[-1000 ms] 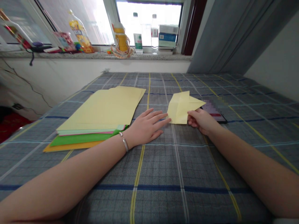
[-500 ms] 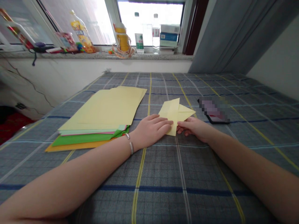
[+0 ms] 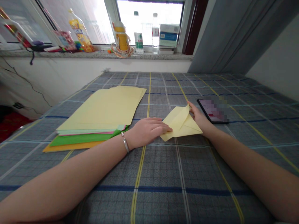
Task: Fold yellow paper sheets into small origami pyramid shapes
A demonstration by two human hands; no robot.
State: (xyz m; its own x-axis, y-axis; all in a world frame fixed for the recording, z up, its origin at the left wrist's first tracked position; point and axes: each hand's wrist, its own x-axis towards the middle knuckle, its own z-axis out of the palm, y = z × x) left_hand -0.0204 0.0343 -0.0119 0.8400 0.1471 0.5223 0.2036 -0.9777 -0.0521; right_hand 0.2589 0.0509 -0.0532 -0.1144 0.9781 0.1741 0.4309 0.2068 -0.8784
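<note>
OK, head view: my L hand (image 3: 147, 131) lies flat, fingers together, tips touching the folded pale-yellow paper (image 3: 178, 127), which sits on the checked cloth (image 3: 177, 174). R hand (image 3: 197, 116) is behind it, by the raised flap (image 3: 183, 115); can't tell if it's pinching. Mid-fold, I'd judge; next calls for pressing that flap down, creasing.

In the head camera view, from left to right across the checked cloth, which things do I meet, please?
A stack of pale yellow paper sheets, the left hand, a folded pale yellow paper, the right hand, a black smartphone
</note>
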